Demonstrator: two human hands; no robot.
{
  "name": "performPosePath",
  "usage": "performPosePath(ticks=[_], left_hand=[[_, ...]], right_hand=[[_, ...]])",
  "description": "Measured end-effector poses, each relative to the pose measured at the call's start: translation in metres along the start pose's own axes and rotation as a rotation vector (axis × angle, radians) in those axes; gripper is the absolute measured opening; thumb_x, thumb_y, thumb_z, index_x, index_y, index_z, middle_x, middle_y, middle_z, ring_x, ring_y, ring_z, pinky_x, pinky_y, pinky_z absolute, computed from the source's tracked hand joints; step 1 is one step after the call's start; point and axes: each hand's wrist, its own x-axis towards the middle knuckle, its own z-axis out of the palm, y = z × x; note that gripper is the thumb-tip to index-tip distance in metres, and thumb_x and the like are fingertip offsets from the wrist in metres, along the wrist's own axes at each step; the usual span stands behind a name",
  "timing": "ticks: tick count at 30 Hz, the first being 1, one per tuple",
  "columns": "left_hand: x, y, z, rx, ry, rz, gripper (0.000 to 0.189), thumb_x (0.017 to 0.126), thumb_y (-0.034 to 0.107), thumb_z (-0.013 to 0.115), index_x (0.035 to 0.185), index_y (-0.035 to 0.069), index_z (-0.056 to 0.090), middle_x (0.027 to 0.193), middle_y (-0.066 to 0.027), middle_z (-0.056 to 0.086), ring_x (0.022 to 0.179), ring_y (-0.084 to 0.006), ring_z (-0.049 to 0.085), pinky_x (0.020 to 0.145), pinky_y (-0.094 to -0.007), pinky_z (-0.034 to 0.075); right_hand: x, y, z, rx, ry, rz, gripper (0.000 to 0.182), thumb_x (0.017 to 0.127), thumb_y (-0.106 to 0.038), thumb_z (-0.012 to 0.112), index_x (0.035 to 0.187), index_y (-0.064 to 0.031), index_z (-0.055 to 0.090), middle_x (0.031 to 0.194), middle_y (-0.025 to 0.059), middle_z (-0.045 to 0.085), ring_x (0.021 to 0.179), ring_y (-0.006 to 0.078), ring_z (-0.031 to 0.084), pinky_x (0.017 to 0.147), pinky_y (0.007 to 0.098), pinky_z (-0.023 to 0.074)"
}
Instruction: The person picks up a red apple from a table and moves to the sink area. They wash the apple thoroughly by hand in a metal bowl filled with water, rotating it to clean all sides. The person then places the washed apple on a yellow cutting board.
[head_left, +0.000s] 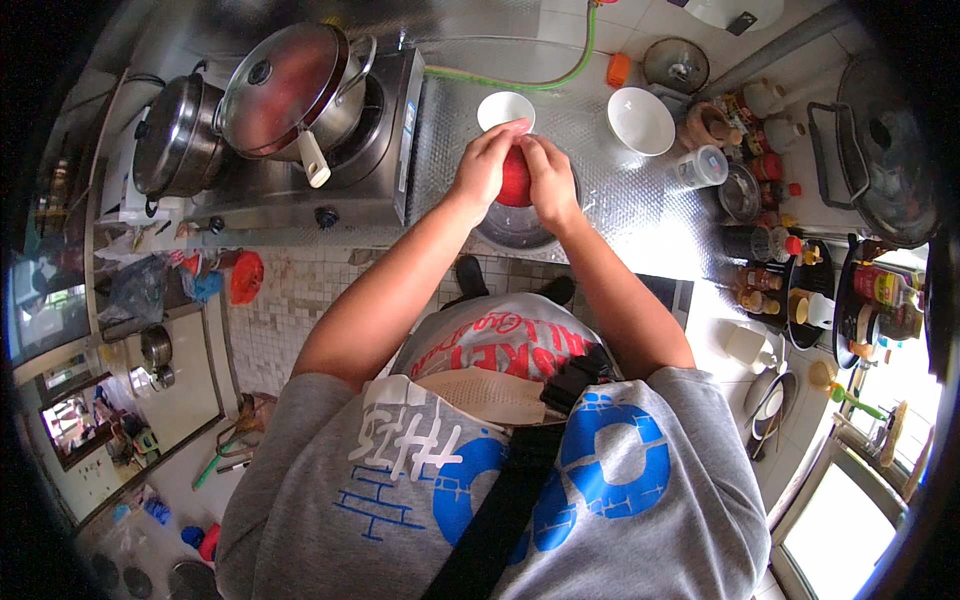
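Note:
My left hand (484, 171) and my right hand (550, 176) are cupped together around a round red item (514, 178), one on each side, with their fingertips meeting at its far end. Whether it is a food or some other thing, I cannot tell. Below them sits a round grey metal basin (517, 226) on the textured metal counter (450, 157), partly hidden by my hands. Just beyond my fingertips stands a small white bowl (506, 109). A larger white bowl (640, 121) lies farther right on the counter.
At the left, a lidded steel pot (281, 90) with a pale handle stands on a gas stove (405, 127), beside a dark pot (176, 139). A green hose (517, 84) runs along the back. A clear tub (703, 166), jars and bottles line the right side.

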Motion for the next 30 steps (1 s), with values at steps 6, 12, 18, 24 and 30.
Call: performPosePath(ticks=[6, 12, 18, 24, 30], left_hand=[[-0.007, 0.010, 0.018, -0.003, 0.391, -0.146, 0.047, 0.106, 0.032, 0.040, 0.098, -0.001, 0.072, 0.096, -0.0124, 0.072, 0.087, -0.0202, 0.068, 0.080, -0.0339, 0.054], [0.000, 0.007, 0.017, 0.258, 0.484, 0.067, 0.064, 0.105, 0.045, 0.037, 0.080, -0.002, 0.072, 0.077, -0.0123, 0.072, 0.074, -0.0219, 0.068, 0.072, -0.0345, 0.053], [0.015, 0.001, 0.008, 0.402, 0.513, 0.177, 0.064, 0.104, 0.044, 0.037, 0.067, 0.000, 0.066, 0.066, -0.0140, 0.068, 0.066, -0.0280, 0.066, 0.068, -0.0406, 0.051], [0.004, 0.019, 0.020, 0.738, 0.563, 0.194, 0.054, 0.101, 0.041, 0.041, 0.078, 0.001, 0.070, 0.075, -0.0199, 0.069, 0.073, -0.0360, 0.068, 0.072, -0.0430, 0.052], [-0.020, 0.004, 0.031, 0.850, 0.380, 0.509, 0.027, 0.094, 0.022, 0.061, 0.105, -0.001, 0.070, 0.096, -0.0217, 0.071, 0.086, -0.0385, 0.069, 0.076, -0.0425, 0.055]], right_hand=[[-0.009, -0.006, 0.017, -0.345, 0.260, -0.570, 0.026, 0.089, -0.019, 0.061, 0.106, 0.0006, 0.060, 0.098, 0.0233, 0.064, 0.090, 0.0414, 0.063, 0.082, 0.0445, 0.0514], [-0.020, -0.008, 0.035, -0.052, 0.461, -0.168, 0.028, 0.094, -0.024, 0.058, 0.108, 0.0007, 0.058, 0.102, 0.0225, 0.064, 0.095, 0.0363, 0.062, 0.088, 0.0429, 0.0484], [-0.026, -0.004, 0.038, -0.056, 0.491, -0.138, 0.037, 0.095, -0.028, 0.060, 0.115, 0.0025, 0.053, 0.108, 0.0240, 0.060, 0.100, 0.0355, 0.060, 0.093, 0.0413, 0.0461], [-0.022, -0.004, 0.037, 0.000, 0.515, -0.088, 0.043, 0.093, -0.033, 0.062, 0.116, 0.0034, 0.053, 0.108, 0.0222, 0.061, 0.101, 0.0324, 0.060, 0.093, 0.0393, 0.0462], [0.000, 0.005, 0.020, 0.544, 0.468, 0.221, 0.040, 0.098, -0.034, 0.052, 0.115, 0.0017, 0.057, 0.107, 0.0140, 0.063, 0.095, 0.0231, 0.060, 0.087, 0.0343, 0.0493]])
